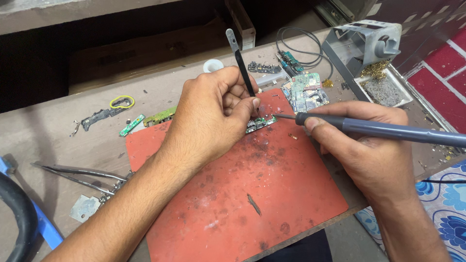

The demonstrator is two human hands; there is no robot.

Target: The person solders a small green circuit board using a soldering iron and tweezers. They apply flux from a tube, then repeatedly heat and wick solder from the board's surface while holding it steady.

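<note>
A: Where is the board (260, 123)?

B: On the red mat (252, 194), at its far edge, just under the left hand (213, 114). That hand is clenched around a thin black tool (242, 63) whose lower end goes down onto the board. The right hand (374, 150) grips a soldering iron (369, 128), tip touching the board's right end.

A: How would it handle?

B: Light, stiff and thin, I'd judge, and fragile where the parts sit. Best held by its bare edges or pinned flat, as here.

A: What can't you see?

B: The left fingers cover most of the board, so the tool's contact point is hidden. The iron's cord end runs out of view. The small parts are too fine to make out.
</note>
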